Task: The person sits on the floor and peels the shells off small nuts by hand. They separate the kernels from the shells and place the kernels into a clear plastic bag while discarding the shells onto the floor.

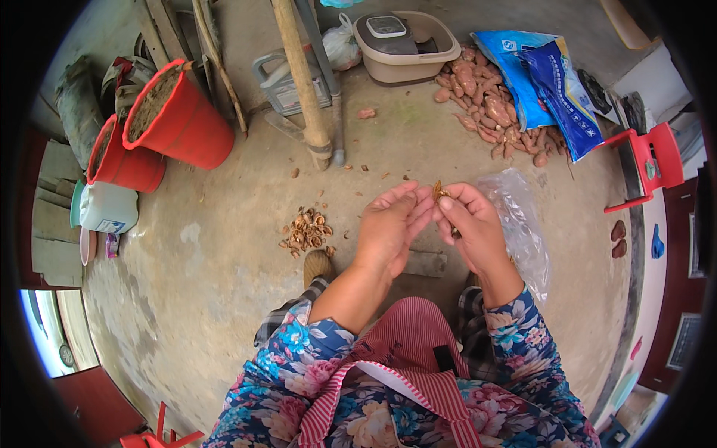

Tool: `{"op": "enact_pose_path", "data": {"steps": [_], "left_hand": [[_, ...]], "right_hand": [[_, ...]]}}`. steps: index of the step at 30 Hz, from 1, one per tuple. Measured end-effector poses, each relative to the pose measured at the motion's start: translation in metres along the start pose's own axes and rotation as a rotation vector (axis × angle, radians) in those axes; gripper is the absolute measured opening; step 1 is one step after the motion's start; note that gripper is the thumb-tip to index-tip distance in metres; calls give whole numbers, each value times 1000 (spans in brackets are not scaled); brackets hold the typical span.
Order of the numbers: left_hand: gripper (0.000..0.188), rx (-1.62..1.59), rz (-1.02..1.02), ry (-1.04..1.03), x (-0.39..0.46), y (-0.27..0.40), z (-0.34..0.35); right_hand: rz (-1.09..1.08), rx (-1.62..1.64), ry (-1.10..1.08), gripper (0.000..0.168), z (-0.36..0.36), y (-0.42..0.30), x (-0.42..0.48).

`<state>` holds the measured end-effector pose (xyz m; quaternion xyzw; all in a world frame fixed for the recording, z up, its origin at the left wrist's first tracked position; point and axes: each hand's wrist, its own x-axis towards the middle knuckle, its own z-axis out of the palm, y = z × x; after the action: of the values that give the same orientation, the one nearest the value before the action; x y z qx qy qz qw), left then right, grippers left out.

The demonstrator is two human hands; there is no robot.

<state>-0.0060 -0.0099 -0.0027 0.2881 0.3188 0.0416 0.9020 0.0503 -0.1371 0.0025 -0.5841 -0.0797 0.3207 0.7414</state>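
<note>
My right hand (476,221) pinches a brown piece of walnut (438,191), probably shell or kernel, between thumb and fingertips. Another small dark bit shows below, by its curled fingers. My left hand (389,224) is beside it, thumb against the fingers and fingertips close to the walnut piece; whether it holds something is hidden. A heap of cracked walnut shells (307,229) lies on the concrete floor to the left of my hands. Under the hands, between my feet, a flat grey block (425,263) is partly covered.
To the right lies a clear plastic bag (518,229). Beyond are a heap of sweet potatoes (487,101), blue plastic sacks (560,95), a beige basin (406,61) and a wooden pole (302,78). Red buckets (185,123) of soil and a white jug (109,206) stand left.
</note>
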Motion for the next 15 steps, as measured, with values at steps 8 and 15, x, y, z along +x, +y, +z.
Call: {"op": "enact_pose_path", "data": {"steps": [8, 15], "left_hand": [[25, 326, 107, 17, 2, -5, 1], [29, 473, 235, -16, 18, -15, 8]], "right_hand": [[-218, 467, -925, 26, 22, -23, -59], [-424, 901, -1163, 27, 41, -21, -80]]}}
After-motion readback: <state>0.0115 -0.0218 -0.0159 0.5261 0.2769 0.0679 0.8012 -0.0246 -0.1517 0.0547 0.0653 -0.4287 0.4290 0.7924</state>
